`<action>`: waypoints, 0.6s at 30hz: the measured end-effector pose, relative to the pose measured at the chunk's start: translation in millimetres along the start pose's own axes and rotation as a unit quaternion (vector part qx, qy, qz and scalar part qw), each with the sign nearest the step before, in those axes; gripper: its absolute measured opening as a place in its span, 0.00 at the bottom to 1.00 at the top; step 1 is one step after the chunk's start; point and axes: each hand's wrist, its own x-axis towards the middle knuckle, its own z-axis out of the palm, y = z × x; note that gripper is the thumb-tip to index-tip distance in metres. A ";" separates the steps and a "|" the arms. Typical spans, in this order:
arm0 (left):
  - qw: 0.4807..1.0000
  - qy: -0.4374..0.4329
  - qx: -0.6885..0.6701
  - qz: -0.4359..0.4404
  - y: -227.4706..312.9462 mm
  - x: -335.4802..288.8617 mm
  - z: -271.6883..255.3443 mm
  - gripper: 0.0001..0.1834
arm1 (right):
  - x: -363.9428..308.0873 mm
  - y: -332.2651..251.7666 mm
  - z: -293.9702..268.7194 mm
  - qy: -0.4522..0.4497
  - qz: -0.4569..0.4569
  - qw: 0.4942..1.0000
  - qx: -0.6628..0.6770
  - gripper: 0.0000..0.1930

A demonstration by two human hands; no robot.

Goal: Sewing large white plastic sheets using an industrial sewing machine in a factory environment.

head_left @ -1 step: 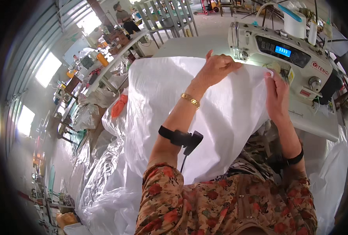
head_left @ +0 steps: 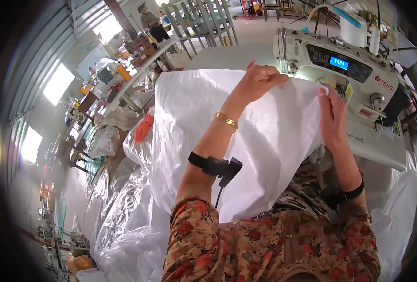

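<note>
A large sheet of thin white, slightly shiny woven material (head_left: 194, 117) hangs over the table's near edge and down across my lap. At its far edge, close under the sewing machine's head, my left hand (head_left: 262, 83) pinches the material with fingers closed and thumb tucked out of sight. My right hand (head_left: 333, 115) grips the sheet's right corner between thumb and fingers, so the edge is stretched between both hands. The white sewing machine (head_left: 328, 61) stands just beyond them, its blue display lit and a lamp glowing by the needle area, which my left hand partly hides.
Heaps of clear and silvery plastic sheeting (head_left: 124, 221) lie at the left, with an orange-red bundle (head_left: 144, 128) on top. Further off are a cluttered workbench (head_left: 138, 70), a grey metal rack (head_left: 201, 23) and a standing person (head_left: 149, 21). More white material (head_left: 396, 211) hangs at the right.
</note>
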 end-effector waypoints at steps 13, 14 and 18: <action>0.971 -0.094 -0.219 0.016 72.0 10.6 -68.3 0.16 | 8.5 -2.6 -15.9 -0.005 0.031 0.995 0.096 0.11; 0.985 -0.077 -0.143 0.059 81.2 15.0 -66.1 0.15 | 9.7 -3.1 -16.9 0.001 -0.002 0.996 0.087 0.10; 0.983 -0.162 -0.015 0.090 98.8 29.9 -61.6 0.10 | 16.7 -8.0 -13.4 0.022 -0.117 0.990 0.081 0.06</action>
